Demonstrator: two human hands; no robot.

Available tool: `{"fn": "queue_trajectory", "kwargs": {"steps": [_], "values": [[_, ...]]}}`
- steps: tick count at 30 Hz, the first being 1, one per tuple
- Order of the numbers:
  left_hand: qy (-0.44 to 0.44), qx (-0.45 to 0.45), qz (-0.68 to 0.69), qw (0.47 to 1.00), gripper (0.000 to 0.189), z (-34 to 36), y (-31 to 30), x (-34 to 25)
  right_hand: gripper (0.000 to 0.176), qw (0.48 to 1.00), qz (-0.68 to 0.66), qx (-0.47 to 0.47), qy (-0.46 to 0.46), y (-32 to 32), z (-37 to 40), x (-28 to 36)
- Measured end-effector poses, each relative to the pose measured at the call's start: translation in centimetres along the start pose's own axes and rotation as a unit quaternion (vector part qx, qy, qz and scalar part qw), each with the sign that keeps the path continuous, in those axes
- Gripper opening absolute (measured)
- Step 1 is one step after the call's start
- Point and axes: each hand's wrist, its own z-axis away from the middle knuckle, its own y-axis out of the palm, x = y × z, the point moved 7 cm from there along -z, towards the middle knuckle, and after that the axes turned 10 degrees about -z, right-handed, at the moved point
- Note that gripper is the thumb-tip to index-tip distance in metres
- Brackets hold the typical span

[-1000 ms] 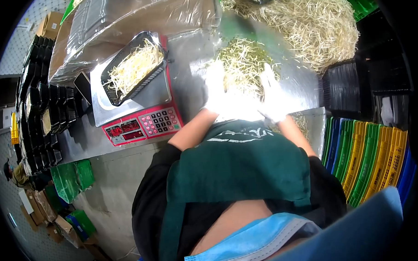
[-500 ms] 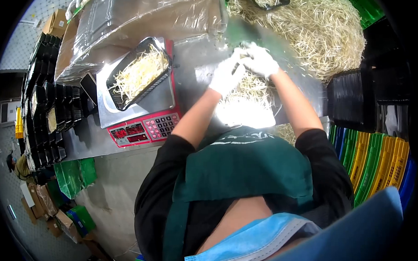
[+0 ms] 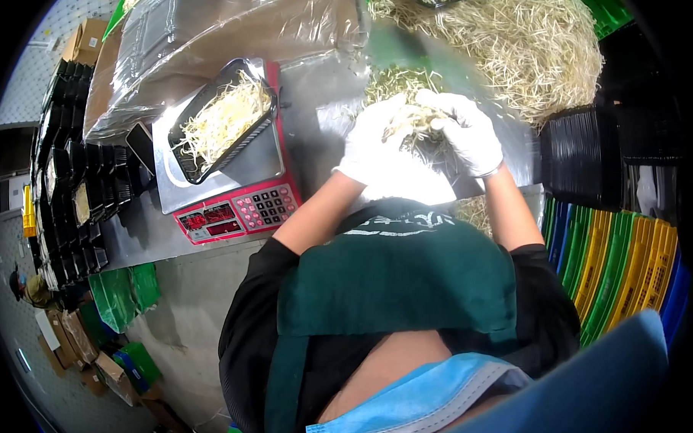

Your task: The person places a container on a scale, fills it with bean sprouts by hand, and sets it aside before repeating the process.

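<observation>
White-gloved left hand [image 3: 371, 143] and right hand [image 3: 469, 133] grasp a sprout clump [image 3: 413, 121] between curled fingers [image 3: 442, 106] above the steel table [image 3: 319, 95], right of the scale [image 3: 266, 205] bearing a filled tray [image 3: 239, 150].

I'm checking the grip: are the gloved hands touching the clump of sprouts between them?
Touching. The head view shows the left hand and right hand curled around the clump of sprouts, strands pressed between both gloves.

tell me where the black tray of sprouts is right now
The black tray of sprouts sits on the red scale in the head view's upper left, left of the gloved left hand.
</observation>
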Motion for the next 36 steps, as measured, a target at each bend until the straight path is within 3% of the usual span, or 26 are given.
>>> {"fn": "queue_trajectory", "kwargs": {"steps": [1,2,3,4,5,6,8,10,11,13,14,17,18,19,20,21,22,23,25,29,30,31,32,33,35,36], "values": [[0.038,0.019,-0.088,0.995,0.051,0.2,-1.0,-0.5,0.051,1.0,-0.001,-0.002,-0.001,-0.6,0.5,-0.2],[-0.034,0.111,-0.05,0.992,0.071,1.5,-0.1,2.4,0.057,0.985,0.154,0.014,-0.071,-1.0,1.0,0.4],[-0.031,0.112,-0.05,0.992,0.071,2.7,-0.7,2.4,0.065,0.941,0.305,0.03,-0.14,-1.1,1.7,0.9],[-0.025,0.094,-0.137,0.986,0.088,4.8,-1.6,1.7,0.088,0.903,0.419,-0.001,-0.099,-1.8,3.3,0.6],[-0.019,0.075,-0.223,0.972,0.106,6.4,-2.3,1.1,0.104,0.884,0.448,-0.013,-0.136,-2.5,4.9,-0.6],[-0.072,0.127,-0.261,0.954,0.123,8.1,-1.4,2.9,0.105,0.86,0.49,-0.043,-0.136,-2.4,6.7,-2.6],[-0.07,0.119,-0.293,0.946,0.121,7.3,-0.4,2.4,0.107,0.835,0.531,-0.067,-0.128,-1.4,7.9,-3.9],[-0.066,0.112,-0.328,0.936,0.119,5.7,1.3,2.9,0.091,0.834,0.514,-0.094,-0.178,1.0,6.7,-2.9],[-0.021,0.079,-0.281,0.956,0.099,4.2,2.4,3.5,0.091,0.833,0.514,-0.094,-0.181,0.8,5.0,-3.6],[0.07,0.01,-0.182,0.981,0.06,1.9,3.0,2.4,0.064,0.914,0.327,-0.091,-0.222,0.8,1.7,-3.3],[0.039,-0.032,-0.024,0.998,0.036,0.8,2.4,1.9,0.052,0.995,0.005,-0.085,-0.049,0.2,0.9,-4.9],[-0.038,-0.001,0.087,0.996,0.033,1.3,1.2,0.9,0.048,0.998,-0.041,-0.029,-0.037,0.2,1.4,-2.0],[-0.071,-0.005,0.292,0.954,0.044,2.0,2.1,3.6,0.048,0.998,-0.042,-0.031,-0.039,-1.0,1.2,-1.8],[-0.069,-0.004,0.292,0.954,0.044,1.4,1.0,3.7,0.05,0.998,0.046,-0.006,-0.043,-1.8,0.7,-1.4],[0.0,-0.018,0.042,0.999,0.05,1.0,-1.0,3.1,0.053,0.99,0.134,0.02,-0.043,-2.3,0.3,-1.4],[0.068,-0.03,-0.211,0.975,0.057,0.6,-1.9,1.7,0.061,0.992,0.117,-0.02,0.041,-3.0,-0.1,-1.6],[0.004,-0.007,-0.239,0.971,0.069,-0.4,-1.7,2.0,0.062,0.985,0.169,-0.022,-0.002,-3.8,-1.9,-2.0],[0.003,-0.007,-0.239,0.971,0.069,-1.1,-0.8,2.4,0.063,0.974,0.221,-0.023,-0.048,-4.3,-3.3,-2.1],[0.061,-0.016,-0.23,0.971,0.068,-2.1,1.1,2.6,0.064,0.935,0.348,-0.055,-0.037,-3.2,-4.2,-2.9],[-0.044,0.189,-0.007,0.981,0.075,2.5,1.6,2.7,0.062,0.916,0.397,-0.005,-0.057,-1.7,0.6,-3.8],[-0.044,0.19,-0.007,0.981,0.075,4.3,0.5,1.7,0.066,0.953,0.3,0.018,-0.036,-1.8,3.0,-4.8],[0.03,0.148,-0.097,0.984,0.077,5.7,-1.0,-0.2,0.068,0.876,0.472,0.061,-0.083,-1.1,5.1,-4.5],[0.1,0.104,-0.184,0.972,0.08,6.6,-1.6,-1.5,0.067,0.859,0.492,0.049,-0.131,-0.1,6.6,-4.3],[0.096,0.108,-0.179,0.973,0.08,7.1,-1.0,-1.7,0.066,0.841,0.511,0.038,-0.175,1.1,7.9,-4.6],[0.041,0.092,-0.344,0.934,0.085,6.7,0.4,-0.9,0.067,0.859,0.488,0.031,-0.152,1.4,6.7,-6.4],[0.065,0.078,-0.288,0.952,0.088,5.4,1.7,1.0,0.068,0.876,0.463,0.02,-0.132,1.3,5.5,-6.8]]}}
